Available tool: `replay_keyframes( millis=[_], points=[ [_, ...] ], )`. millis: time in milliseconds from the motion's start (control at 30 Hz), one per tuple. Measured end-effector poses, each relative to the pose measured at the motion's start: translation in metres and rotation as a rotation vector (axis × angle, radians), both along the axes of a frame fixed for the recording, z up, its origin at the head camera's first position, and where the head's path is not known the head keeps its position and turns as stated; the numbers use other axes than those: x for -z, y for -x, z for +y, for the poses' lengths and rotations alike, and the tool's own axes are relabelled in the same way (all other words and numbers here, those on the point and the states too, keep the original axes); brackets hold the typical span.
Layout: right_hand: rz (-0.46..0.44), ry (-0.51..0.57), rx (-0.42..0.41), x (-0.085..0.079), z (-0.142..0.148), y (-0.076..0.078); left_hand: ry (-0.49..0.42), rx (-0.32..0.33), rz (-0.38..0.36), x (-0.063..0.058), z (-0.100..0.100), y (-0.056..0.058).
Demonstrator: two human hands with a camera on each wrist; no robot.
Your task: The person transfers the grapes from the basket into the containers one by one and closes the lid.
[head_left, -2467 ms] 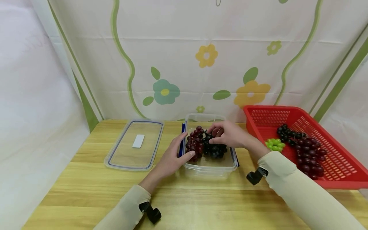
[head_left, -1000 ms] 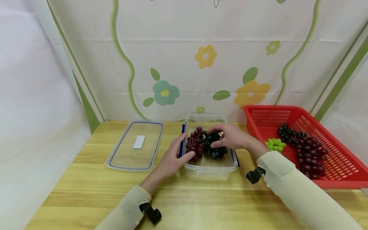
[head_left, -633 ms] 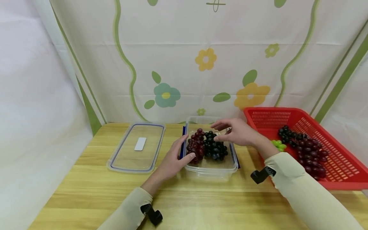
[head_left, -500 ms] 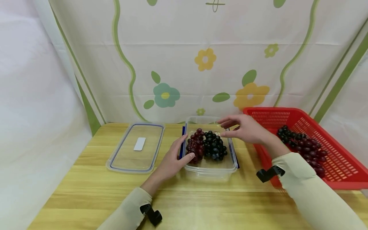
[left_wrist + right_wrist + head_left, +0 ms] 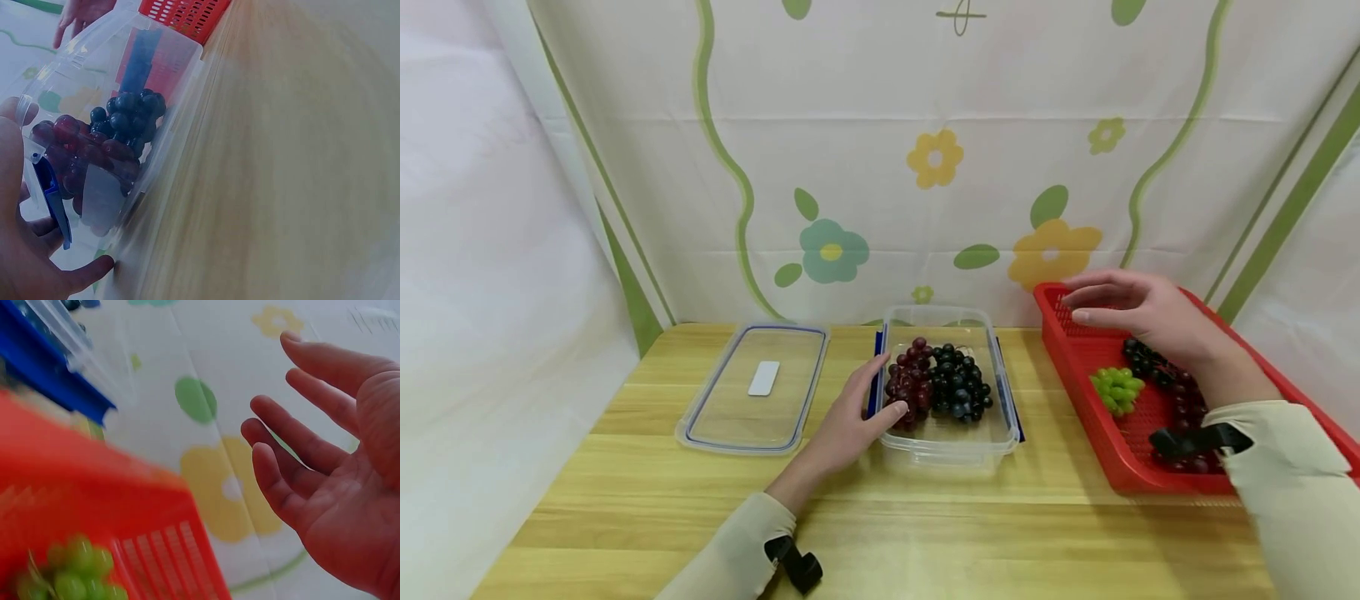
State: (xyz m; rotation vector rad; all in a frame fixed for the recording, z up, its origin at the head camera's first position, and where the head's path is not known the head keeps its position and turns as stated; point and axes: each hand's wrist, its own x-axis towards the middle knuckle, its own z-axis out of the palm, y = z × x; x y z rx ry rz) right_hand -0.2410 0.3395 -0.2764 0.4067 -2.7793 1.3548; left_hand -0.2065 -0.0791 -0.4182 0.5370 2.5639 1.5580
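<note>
Tabletop [image 5: 925, 533], pale wood, runs nearest. Left hand [image 5: 842, 417] at the left side of the clear container [image 5: 951, 447], thumb and forefinger spread wide, touching the rim; pinching nothing that I can see. Inside the container: red grapes [image 5: 910, 383] at left, close by the thumb; black grapes [image 5: 961, 385] beside them at right. Risk, as I judge it: a sideways push from this hand could slide the container, or the thumb press on the red grapes. Blue latch [image 5: 53, 197] hangs by the left fingers and might catch one.

Red basket [image 5: 1138, 481] stands right of the container. Black wrist mount [image 5: 1201, 439] hangs low over it; could snag a stem if the arm dips. Green grapes [image 5: 1117, 390] just inside the left wall. Dark bunches [image 5: 1150, 358] farther right, partly hidden by the arm; they look crowded, so lifting one may drag another. Right hand [image 5: 1150, 312] above the far part, fingers slightly apart, loosely bent, holding nothing.

Writing: clear lid [image 5: 722, 408] lies flat at left, its white label [image 5: 763, 377] showing no legible lettering. Flowered backdrop [image 5: 820, 108] farthest; looping mark [image 5: 961, 15] near its top, unreadable. No brand found.
</note>
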Motion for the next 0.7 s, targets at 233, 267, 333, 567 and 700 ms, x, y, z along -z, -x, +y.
replay_keyframes(
  millis=[233, 267, 333, 567, 700],
  points=[
    [-0.042, 0.028, 0.039, 0.013, 0.050, 0.008, -0.003, -0.001, -0.002, 0.000, 0.000, 0.001],
    [-0.050, 0.032, 0.046, 0.015, 0.057, 0.009, -0.003, 0.001, -0.004, 0.000, 0.000, 0.001],
    [-0.066, 0.035, 0.051, 0.019, 0.069, 0.010, -0.004, 0.003, -0.004, 0.000, 0.000, 0.001],
    [-0.123, -0.178, -0.039, 0.030, 0.106, 0.014, -0.007, 0.004, -0.003, -0.001, 0.001, 0.001],
    [-0.163, -0.263, -0.101, 0.046, 0.117, 0.018, -0.007, -0.007, -0.006, -0.001, -0.002, -0.001]
  ],
)
